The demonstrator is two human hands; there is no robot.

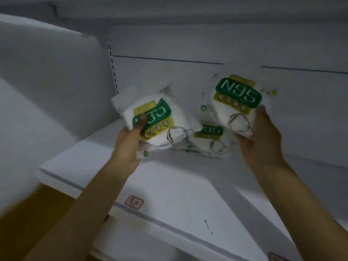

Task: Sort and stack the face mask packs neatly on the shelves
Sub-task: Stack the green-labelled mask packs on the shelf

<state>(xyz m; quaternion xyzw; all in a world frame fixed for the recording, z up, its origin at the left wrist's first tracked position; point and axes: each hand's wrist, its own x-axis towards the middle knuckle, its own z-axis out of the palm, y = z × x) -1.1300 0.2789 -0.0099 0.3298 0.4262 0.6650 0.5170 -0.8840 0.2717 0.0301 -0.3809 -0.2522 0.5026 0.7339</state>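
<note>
My left hand (131, 140) grips a white N95 mask pack (160, 119) with a green and yellow label, thumb pressed on the label, tilted above the white shelf (169, 181). My right hand (261, 134) holds a second N95 mask pack (235, 102) by its lower edge, raised higher against the shelf's back panel. Between the two hands a third N95 mask pack (209, 140) lies flat on the shelf near the back.
A white side panel (52, 72) closes the shelf on the left, with a slotted upright (113, 68) at the back corner. A small red-outlined sticker (134, 202) sits near the shelf's front edge. Brown floor (37, 210) shows below at left.
</note>
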